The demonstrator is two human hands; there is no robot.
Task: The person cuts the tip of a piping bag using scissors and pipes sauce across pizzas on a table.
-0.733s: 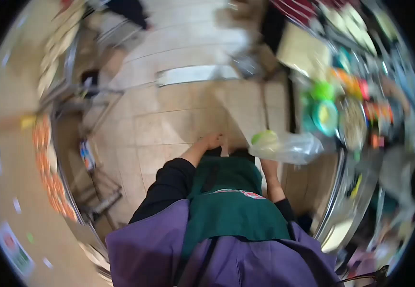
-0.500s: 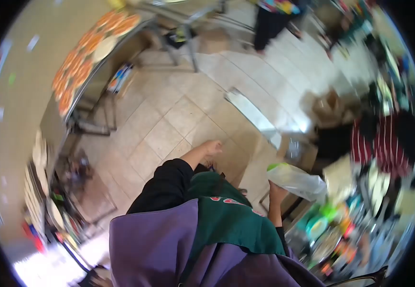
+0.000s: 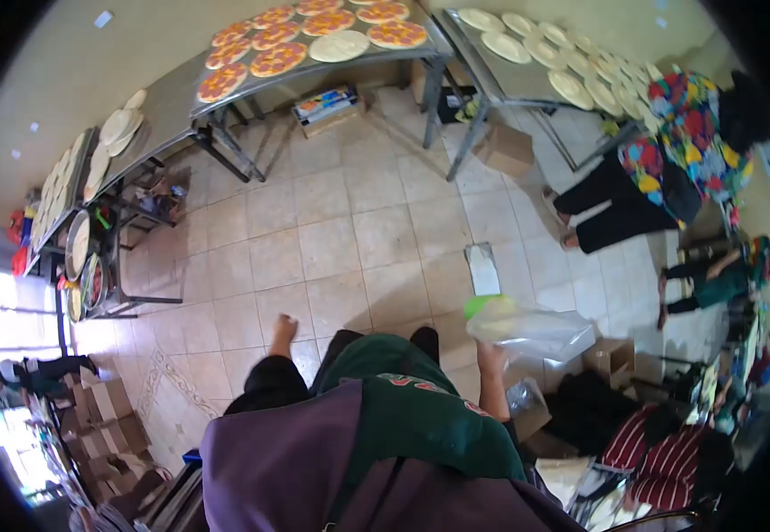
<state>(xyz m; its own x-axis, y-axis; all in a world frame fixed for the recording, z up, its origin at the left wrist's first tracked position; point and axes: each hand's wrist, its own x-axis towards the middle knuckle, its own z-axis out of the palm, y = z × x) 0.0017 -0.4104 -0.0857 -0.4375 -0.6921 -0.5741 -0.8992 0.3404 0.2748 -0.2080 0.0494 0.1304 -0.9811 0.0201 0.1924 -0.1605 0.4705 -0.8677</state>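
Note:
My right hand (image 3: pixel 491 356) grips a clear plastic bag (image 3: pixel 540 332) out to my right. Something bright green (image 3: pixel 482 307) shows at the bag's near end; whether it is inside or part of the bag I cannot make out. On the left, my left hand (image 3: pixel 286 329) hangs away from my body over the tiled floor, its fingers curled in with nothing visible in them. A green apron (image 3: pixel 438 421) covers my front. Ahead stands a metal table (image 3: pixel 420 58) bearing several topped pizzas (image 3: pixel 279 59) and one plain base (image 3: pixel 339 46).
More plain dough rounds (image 3: pixel 505 48) lie on a second table at the right. A person in a colourful top (image 3: pixel 691 133) stands beside it. Cardboard boxes (image 3: pixel 504 149) sit on the floor, as does a flat pale panel (image 3: pixel 482 269). Along the left wall are dough trays and bowls (image 3: pixel 78 245).
My view has turned left, so the pizza table now lies ahead. My left hand has swung from before my body out to the left. The bag stays in my right hand.

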